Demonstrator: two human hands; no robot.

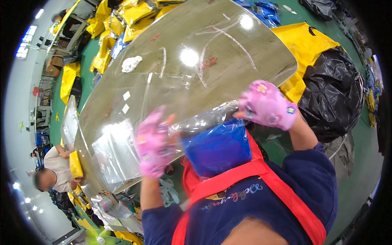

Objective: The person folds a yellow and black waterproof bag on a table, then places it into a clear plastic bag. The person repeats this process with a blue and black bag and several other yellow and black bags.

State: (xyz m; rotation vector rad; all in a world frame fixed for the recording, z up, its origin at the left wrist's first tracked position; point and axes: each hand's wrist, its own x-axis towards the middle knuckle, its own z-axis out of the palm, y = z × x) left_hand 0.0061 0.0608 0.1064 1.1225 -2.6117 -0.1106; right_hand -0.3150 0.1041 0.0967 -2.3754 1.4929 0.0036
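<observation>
A folded blue item (218, 149) in a clear plastic bag lies against the front of my body, by the near edge of the table (228, 49). The bag's clear upper part (204, 120) reaches past the table edge. My right hand (267, 104), in a pink flowered glove with bare fingertips, is closed on the right end of that clear plastic. To the left of the blue item is my left hand (155, 143), gloved alike, slightly smeared by motion, with its fingers apart. It appears to hold nothing; whether its fingertips touch the bag I cannot tell.
Flat clear bags (116, 153) lie on the table to the left, near a crumpled white wad (131, 64). Yellow packages (136, 14) are heaped beyond it. A large black bag (332, 92) stands at the right. At the far left, another person (57, 169) handles a yellow package (75, 164).
</observation>
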